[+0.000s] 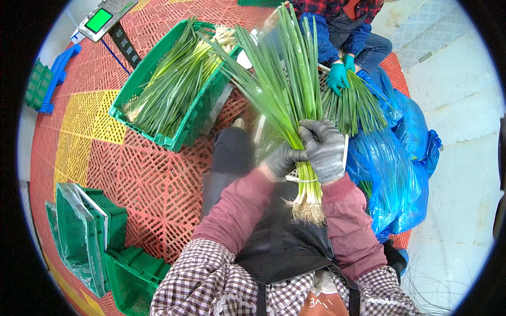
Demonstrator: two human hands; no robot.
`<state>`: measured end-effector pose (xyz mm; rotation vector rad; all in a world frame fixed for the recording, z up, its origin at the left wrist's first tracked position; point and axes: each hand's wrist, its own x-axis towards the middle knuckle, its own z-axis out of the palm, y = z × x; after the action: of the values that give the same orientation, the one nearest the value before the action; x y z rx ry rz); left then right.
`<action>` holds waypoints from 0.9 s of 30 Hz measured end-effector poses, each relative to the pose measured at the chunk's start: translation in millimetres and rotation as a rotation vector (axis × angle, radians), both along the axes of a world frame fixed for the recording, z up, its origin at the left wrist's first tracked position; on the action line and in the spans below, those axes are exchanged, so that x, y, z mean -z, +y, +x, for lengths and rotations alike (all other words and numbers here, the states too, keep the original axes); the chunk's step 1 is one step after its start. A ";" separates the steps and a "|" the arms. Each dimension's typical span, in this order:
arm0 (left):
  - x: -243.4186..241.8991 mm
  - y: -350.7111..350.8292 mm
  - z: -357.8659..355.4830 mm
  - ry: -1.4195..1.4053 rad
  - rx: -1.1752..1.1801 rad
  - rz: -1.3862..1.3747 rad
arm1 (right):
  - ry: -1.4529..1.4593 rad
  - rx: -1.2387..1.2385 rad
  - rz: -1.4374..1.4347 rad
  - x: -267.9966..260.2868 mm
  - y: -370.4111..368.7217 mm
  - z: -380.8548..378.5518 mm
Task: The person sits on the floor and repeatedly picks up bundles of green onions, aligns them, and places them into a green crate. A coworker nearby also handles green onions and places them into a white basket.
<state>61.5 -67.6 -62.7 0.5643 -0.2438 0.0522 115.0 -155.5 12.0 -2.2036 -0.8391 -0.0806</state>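
A bunch of green onions [298,98] stands roots-down in front of my chest, its long leaves fanning away from me. A thin white band [307,180] circles its pale stems just above the roots. My left hand [282,160], in a grey knit glove, grips the stems from the left, its thumb across them. From the right, my right hand [325,148], gloved alike, wraps the bunch at the base of the leaves. Some leaves on the left are blurred. Behind the bunch, a white crate [344,152] is largely hidden.
A green crate [178,144] holds more green onions at the upper left, near a scale with a lit display [96,19]. Blue plastic bags [389,177] lie to the right. A co-worker's teal gloves [338,77] hold another bunch. Green crates [91,237] stand lower left.
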 end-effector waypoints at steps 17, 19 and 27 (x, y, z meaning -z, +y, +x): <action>29.6 -4.5 12.7 -0.095 -0.277 0.653 | 0.272 0.289 -0.316 -15.5 23.4 0.5; 29.7 -9.8 11.4 0.074 -0.182 0.483 | 0.260 0.272 -0.340 -15.7 22.3 3.6; 23.7 -9.0 -0.4 0.216 -0.139 0.491 | 0.284 0.318 -0.295 -11.7 17.3 9.6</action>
<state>61.0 -76.6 -86.4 1.0687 -0.0024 0.0660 124.5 -138.2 23.6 -2.5325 -0.3560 0.2107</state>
